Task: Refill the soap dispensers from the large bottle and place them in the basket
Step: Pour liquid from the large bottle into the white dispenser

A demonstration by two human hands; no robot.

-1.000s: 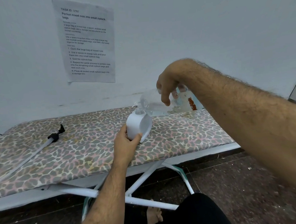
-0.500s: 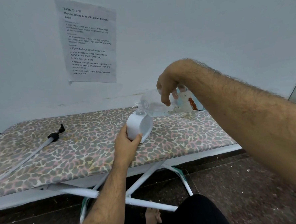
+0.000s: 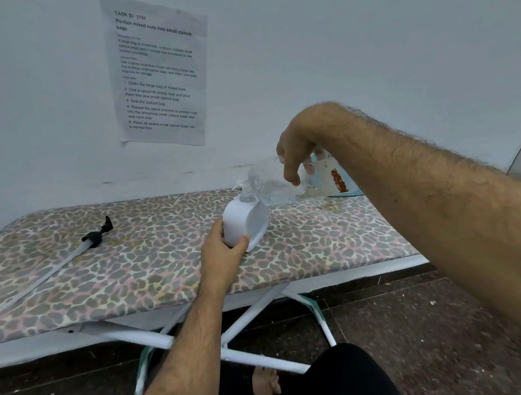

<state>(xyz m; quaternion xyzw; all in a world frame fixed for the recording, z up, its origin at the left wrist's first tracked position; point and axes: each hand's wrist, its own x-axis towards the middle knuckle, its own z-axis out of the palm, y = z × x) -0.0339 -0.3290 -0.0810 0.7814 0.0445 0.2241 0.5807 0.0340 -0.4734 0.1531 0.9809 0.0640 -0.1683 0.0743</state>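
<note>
Two hands work mid-surface (image 3: 153, 265): the right hand (image 3: 296, 155), fingers wrapped round the tilted bottle (image 3: 275, 181), keeps pouring as before; the left hand (image 3: 223, 254) fingers clasp the dispenser (image 3: 245, 225). Nothing shifted, so filling likely continues. The pump (image 3: 97, 234) lies well apart near the left edge, blocking nothing; no basket shows.

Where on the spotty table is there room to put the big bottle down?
The table is bare between the black pump and the white dispenser, and along the front edge. It is crowded at the back right, where the left hand, right hand and bottle meet.
</note>
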